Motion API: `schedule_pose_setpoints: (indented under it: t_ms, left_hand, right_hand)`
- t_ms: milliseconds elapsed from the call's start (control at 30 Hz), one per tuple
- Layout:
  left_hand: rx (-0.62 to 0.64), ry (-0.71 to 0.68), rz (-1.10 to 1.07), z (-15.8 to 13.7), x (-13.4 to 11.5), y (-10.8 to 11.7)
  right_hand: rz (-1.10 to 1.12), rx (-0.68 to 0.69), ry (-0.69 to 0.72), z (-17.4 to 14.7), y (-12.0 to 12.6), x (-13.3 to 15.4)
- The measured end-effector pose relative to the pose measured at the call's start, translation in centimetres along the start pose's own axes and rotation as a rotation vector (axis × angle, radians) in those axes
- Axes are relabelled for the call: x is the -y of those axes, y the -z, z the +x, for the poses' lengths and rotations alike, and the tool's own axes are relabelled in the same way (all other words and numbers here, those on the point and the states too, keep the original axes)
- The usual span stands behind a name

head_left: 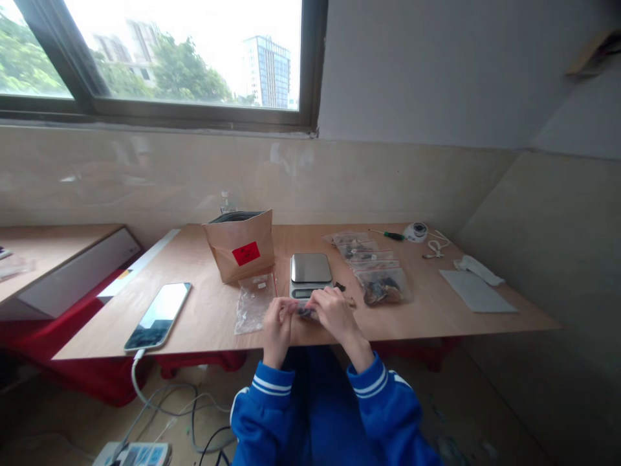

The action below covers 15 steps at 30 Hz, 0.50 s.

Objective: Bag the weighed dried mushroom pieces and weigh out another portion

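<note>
Both hands are closed on the top edge of a small clear zip bag (305, 312) with dark contents, held just in front of the digital scale (310, 268). My left hand (278, 325) pinches its left corner; my right hand (336, 316) grips the right side and hides part of it. Beside my left hand lies an empty-looking clear zip bag (252, 309) on the table. Small dark and tan pieces (350, 301) lie just past my right hand. To the right, several filled zip bags (385, 285) lie in a row, the nearest holding dark brown matter.
An upright brown paper pouch (242, 249) with a red label stands behind the flat bag. A phone (159, 316) on a charging cable lies left. Further right are a screwdriver (388, 235), a white dome camera (416, 232) and a white sheet (478, 291).
</note>
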State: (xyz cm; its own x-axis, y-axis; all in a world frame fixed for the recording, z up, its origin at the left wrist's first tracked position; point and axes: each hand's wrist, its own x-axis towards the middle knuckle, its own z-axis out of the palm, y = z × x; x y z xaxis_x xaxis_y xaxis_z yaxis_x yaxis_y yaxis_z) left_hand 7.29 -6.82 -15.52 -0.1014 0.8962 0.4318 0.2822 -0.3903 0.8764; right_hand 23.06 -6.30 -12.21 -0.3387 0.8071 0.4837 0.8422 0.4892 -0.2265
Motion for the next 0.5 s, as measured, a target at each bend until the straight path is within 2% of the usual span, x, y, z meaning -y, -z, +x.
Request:
schedule_pose_setpoints:
  t_ms: [167,500]
  left_hand:
    - [0.062,0.037,-0.035,-0.2,-0.2,0.6]
    - [-0.079,0.025,0.045,-0.3,-0.2,0.7]
  right_hand:
    - [-0.034,0.006,0.082,0.6,-0.1,0.4]
    - [0.051,-0.136,0.082,0.8,0.2,1.5]
